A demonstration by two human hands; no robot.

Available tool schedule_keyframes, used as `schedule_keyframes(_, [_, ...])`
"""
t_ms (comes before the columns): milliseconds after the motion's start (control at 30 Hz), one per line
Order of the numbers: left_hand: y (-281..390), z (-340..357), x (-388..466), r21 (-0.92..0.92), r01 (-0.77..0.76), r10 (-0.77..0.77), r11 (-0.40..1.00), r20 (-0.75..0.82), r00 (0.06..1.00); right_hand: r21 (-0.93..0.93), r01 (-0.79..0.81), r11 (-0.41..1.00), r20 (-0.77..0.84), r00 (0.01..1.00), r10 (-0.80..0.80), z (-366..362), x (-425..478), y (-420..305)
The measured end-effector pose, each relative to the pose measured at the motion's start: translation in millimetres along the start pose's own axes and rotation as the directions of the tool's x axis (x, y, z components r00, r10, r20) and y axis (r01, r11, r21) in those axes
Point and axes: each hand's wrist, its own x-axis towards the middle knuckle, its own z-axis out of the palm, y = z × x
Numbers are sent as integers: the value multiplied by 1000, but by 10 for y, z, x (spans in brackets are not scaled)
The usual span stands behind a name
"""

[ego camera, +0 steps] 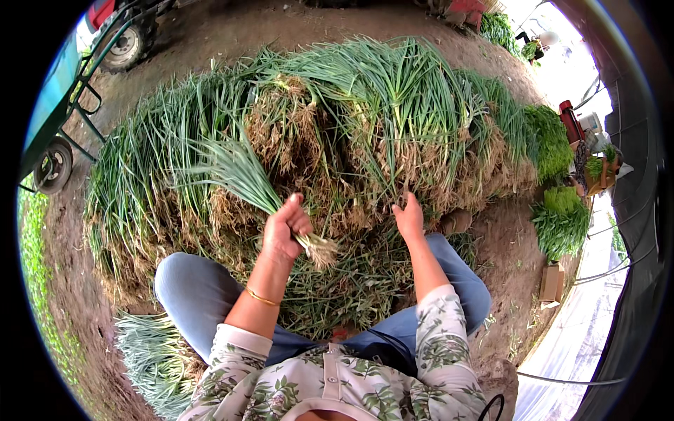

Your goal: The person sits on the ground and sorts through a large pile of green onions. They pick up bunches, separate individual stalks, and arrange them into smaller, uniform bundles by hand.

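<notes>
My left hand (288, 226) is closed around a bunch of green onions (250, 181). Their leaves fan out to the upper left, and the pale root ends stick out below my fist. In front of me lies a long heap of green onions (405, 100) with brown, soil-covered roots turned my way. My right hand (409, 217) reaches to the roots at the heap's near edge; whether its fingertips hold a stalk is unclear. Between my bent knees, stripped leaves and trimmings (337, 294) cover the ground.
At lower left lies a pile of cleaner onions (155, 358). A green cart (50, 105) and a red vehicle's wheel (124, 47) stand at upper left. On the right are leafy green bundles (561, 221), a cardboard box (551, 284) and a red flask (571, 121). Another person (539, 44) is farther off.
</notes>
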Motion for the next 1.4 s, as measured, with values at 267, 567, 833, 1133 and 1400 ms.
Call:
schedule_keyframes(267, [-172,-91,21,125,152,-145,981,-59,988,535,-114,837,303,951,-64,-23,-166,-413])
schedule_keyframes(567, [-356,26,-122,468,188,-232,863,37,972,680,-244,691,557,785,-270,-150,-1389,-656])
schedule_keyframes(833, [-318,-5,-208,556,80,-220,827,190,957,741,-373,558,564,796,-218,-94,-1582,-894])
schedule_keyframes(1133, [158,-34,-126,451,-210,259,867,-50,964,683,-566,461,700,687,-194,-297,-1812,-703])
schedule_keyframes(1400, [227,-4,-161,461,-224,263,859,-21,965,83,279,957,282,914,-291,-332,-1672,-76])
